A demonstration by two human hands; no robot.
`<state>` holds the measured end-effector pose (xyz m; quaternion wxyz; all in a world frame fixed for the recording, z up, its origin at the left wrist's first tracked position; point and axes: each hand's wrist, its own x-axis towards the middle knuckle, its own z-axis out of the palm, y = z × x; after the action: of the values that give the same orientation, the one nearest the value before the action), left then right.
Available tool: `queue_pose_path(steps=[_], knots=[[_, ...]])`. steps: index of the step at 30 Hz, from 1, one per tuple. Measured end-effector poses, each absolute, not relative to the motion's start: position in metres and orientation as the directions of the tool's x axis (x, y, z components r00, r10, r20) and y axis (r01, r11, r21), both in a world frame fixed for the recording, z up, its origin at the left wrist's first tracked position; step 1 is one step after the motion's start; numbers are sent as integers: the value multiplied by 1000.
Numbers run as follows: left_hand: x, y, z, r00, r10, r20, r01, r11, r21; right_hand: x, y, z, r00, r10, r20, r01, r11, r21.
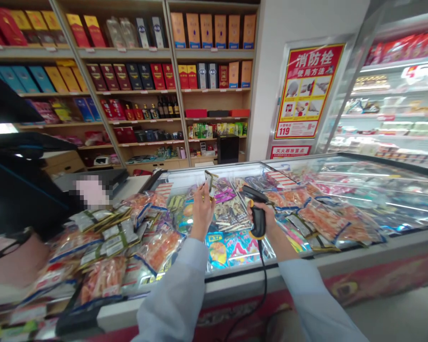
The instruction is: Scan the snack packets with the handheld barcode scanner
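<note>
My left hand [203, 209] is closed on a small packet [210, 180] with gold and grey colouring, raised above the freezer's glass top. In my right hand [266, 216] is a black and yellow barcode scanner [258, 221], gripped by its handle, its head pointing leftward. The scanner's cord [264, 280] hangs down over the freezer's front edge. To my left lies a heap of silver and gold packets [119, 237] mixed with clear bags of orange-pink food [162, 244]. More such clear bags [323, 216] rest on the glass to the right, with a few silver and gold packets beside them.
Below the glass of the chest freezer [238, 278], colourful packs [231, 247] are visible. A dark monitor [21, 180] stands at the left. Shelves of boxed goods [139, 76] line the back wall, and a lit display fridge [395, 104] is at the right.
</note>
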<state>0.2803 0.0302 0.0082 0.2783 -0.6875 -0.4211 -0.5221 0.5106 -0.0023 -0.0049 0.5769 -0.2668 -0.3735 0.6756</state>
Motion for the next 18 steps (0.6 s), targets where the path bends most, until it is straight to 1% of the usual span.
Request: queue_pose_path(steps=[3,7,10,13,18], knots=[[269,10,27,56,281,958,873,-479,89,506,-9,2,-180,978,103,-578,-20,-816],[235,-24,60,-36,266,963,895,-420,149,484,-18,26,-226,963,148,-564,-6,-826],[196,-41,82,-151,276,949,914,-327,240,454,-21,46,-277,939,201,-573,6,-820],[146,-50,94,-251,325,912,916,-226,332,416,-20,59,-325,914,243,-596,1,-803],[64,-62,93,-388,400,831,903,-16,429,354,-11,52,-436,867,243,-613,-88,-786]])
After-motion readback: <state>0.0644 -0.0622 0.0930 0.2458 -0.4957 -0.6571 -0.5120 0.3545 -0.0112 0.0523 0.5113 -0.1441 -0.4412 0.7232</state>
